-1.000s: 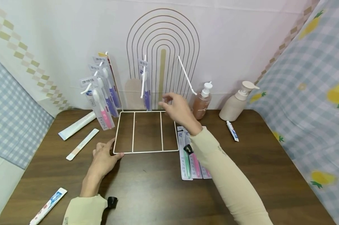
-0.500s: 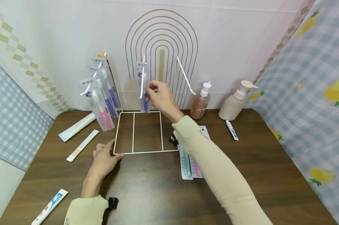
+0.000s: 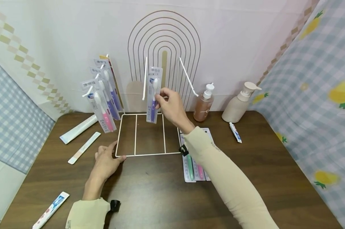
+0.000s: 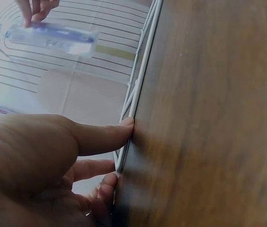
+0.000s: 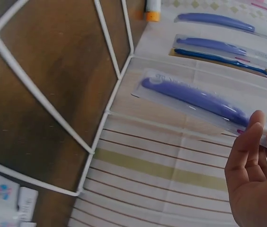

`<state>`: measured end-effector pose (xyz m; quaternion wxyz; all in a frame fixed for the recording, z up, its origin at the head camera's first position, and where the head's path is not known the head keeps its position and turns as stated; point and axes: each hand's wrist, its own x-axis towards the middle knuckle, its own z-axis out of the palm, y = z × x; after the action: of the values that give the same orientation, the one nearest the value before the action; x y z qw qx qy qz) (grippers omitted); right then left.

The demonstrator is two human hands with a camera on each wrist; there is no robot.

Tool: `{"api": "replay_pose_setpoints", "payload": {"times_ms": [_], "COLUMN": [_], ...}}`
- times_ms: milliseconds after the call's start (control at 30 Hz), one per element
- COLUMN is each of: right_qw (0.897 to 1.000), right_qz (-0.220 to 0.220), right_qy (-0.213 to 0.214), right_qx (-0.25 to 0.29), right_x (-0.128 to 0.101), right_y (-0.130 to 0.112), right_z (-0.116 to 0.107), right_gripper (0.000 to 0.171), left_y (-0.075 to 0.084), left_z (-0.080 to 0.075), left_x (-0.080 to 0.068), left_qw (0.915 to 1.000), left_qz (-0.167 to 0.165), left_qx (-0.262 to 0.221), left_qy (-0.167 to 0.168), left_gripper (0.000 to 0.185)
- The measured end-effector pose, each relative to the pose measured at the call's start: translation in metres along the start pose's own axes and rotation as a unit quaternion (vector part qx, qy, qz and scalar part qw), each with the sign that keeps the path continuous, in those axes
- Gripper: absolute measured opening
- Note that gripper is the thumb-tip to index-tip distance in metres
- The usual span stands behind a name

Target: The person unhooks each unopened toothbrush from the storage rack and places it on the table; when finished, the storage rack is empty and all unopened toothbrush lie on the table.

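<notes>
A packaged purple toothbrush [image 3: 154,95] is pinched by its edge in my right hand [image 3: 172,106], upright just right of the bare middle prong [image 3: 145,79]. The right wrist view shows the toothbrush pack [image 5: 195,101] between thumb and fingers. My left hand [image 3: 105,162] grips the front left corner of the white wire rack [image 3: 149,155], thumb on one bar and fingers around the side, as the left wrist view shows. Several packaged toothbrushes [image 3: 102,105] hang on the rack's left prong. The right prong [image 3: 188,77] carries nothing.
Packaged toothbrushes [image 3: 189,168] lie right of the rack, partly under my right forearm. An amber pump bottle [image 3: 203,106] and a beige pump bottle [image 3: 236,106] stand behind, near a small toothpaste tube [image 3: 235,132]. Tubes [image 3: 78,128] and a slim packet [image 3: 84,148] lie left.
My right hand moved left to the middle prong and took hold of the purple toothbrush pack. The pack has come off the prong and shifted right. My left hand stayed at the rack corner.
</notes>
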<state>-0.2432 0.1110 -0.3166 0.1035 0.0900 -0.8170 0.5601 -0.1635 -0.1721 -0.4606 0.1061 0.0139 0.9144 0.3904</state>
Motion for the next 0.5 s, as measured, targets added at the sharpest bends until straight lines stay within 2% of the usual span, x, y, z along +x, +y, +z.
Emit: {"api": "replay_pose_setpoints", "payload": {"times_ms": [167, 300, 500], "right_qw": [1.0, 0.999, 0.993], "right_qz": [0.021, 0.045, 0.095], "right_qy": [-0.003, -0.001, 0.013], "right_qx": [0.003, 0.029, 0.07], "right_x": [-0.018, -0.035, -0.07], "right_y": [0.018, 0.03, 0.042], "right_z": [-0.006, -0.017, -0.054], "right_gripper": [0.015, 0.013, 0.021], "left_y": [-0.003, -0.005, -0.003], "left_z": [0.002, 0.003, 0.002], "left_x": [0.002, 0.004, 0.003], "left_qw": [1.0, 0.9999, 1.0], "left_qz": [-0.003, -0.005, -0.002], "left_qx": [0.005, 0.006, 0.005], "left_qy": [-0.005, -0.009, -0.009], "left_gripper": [0.088, 0.089, 0.089]}}
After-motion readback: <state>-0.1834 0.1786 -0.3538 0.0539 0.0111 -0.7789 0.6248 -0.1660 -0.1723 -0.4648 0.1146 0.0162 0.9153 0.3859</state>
